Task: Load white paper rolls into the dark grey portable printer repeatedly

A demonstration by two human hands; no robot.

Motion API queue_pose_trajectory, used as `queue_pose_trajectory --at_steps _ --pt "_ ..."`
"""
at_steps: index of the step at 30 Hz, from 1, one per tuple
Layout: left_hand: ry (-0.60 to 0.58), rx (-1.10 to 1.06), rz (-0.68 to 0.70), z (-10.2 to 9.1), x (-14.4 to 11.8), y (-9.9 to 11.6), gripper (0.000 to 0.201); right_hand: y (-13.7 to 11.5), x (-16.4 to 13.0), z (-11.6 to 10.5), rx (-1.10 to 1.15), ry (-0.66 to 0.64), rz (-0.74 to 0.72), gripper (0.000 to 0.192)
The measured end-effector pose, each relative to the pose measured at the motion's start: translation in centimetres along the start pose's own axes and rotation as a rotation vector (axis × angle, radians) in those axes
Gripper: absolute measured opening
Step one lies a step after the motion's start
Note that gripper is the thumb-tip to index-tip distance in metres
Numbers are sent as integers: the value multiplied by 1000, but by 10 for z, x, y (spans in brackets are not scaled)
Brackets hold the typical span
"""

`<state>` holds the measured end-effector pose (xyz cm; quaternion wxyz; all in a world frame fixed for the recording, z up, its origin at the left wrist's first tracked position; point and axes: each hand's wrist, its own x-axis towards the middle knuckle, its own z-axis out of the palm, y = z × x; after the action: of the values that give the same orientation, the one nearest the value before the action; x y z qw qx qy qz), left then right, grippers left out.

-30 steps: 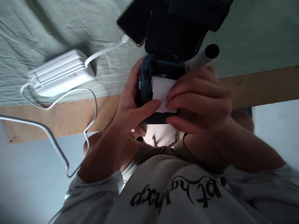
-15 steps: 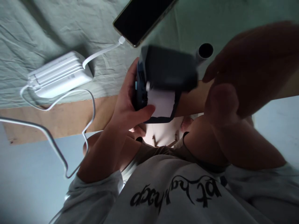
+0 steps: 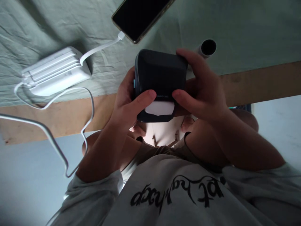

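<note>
A small dark label printer (image 3: pixel 160 73) is held above the table edge, its lid down. A strip of white paper (image 3: pixel 160 108) sticks out of its front slot. My left hand (image 3: pixel 127 103) grips the printer's left side, thumb across the front near the paper. My right hand (image 3: pixel 202 91) grips the right side, fingers over the top corner and thumb on the front beside the paper.
A white power bank (image 3: pixel 55 70) lies at the left on a grey-green cloth (image 3: pixel 246 31), its white cable (image 3: pixel 98 48) running to a dark phone (image 3: pixel 139 17). A white tube (image 3: pixel 207 47) stands behind my right hand. The wooden table edge (image 3: pixel 263 81) runs across.
The printer's lid, open a second ago, has swung down and is now shut over the paper. My right hand lifted away and came back to grip the printer's right side.
</note>
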<state>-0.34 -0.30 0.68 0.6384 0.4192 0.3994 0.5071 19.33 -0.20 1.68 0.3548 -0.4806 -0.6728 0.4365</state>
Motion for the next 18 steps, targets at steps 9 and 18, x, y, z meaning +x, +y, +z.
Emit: queue_pose_trajectory --at_steps 9,18 --pt "69 -45 -32 3 -5 1 32 -1 6 -5 -180 11 -87 76" --pt "107 16 26 15 0 5 26 -5 7 -2 -165 20 -79 75"
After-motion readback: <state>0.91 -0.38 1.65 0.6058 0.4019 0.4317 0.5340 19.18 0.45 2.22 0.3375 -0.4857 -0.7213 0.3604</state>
